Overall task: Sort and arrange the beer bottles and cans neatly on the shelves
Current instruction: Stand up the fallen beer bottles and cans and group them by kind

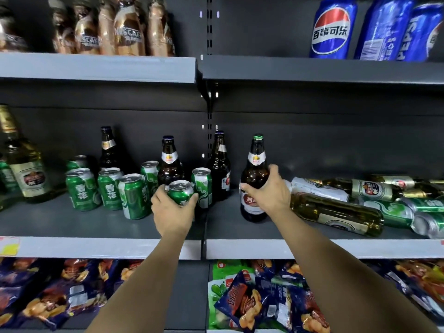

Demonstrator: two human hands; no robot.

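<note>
The dark middle shelf carries the beer: upright brown bottles and green cans on its left half, and on the right a heap of fallen bottles and cans lying on their sides. The right hand has fingers and thumb wrapped round the shoulder of an upright brown beer bottle standing near the shelf's middle, just left of that heap. The left hand clasps a green can from the front, fingers curled round both sides, among the standing cans and just beside another can. As I judge it, the main risk is the heap: shifting the bottle could let the olive-green bottle lying behind the wrist roll toward the shelf edge. The held can could also knock its close neighbours over. Readable writing: "PEPSI" and Chinese characters on the blue cans above; "NESCAFÉ", partly, on the brown bottles at top left; the green cans' Chinese characters are too blurred to read with certainty.
</note>
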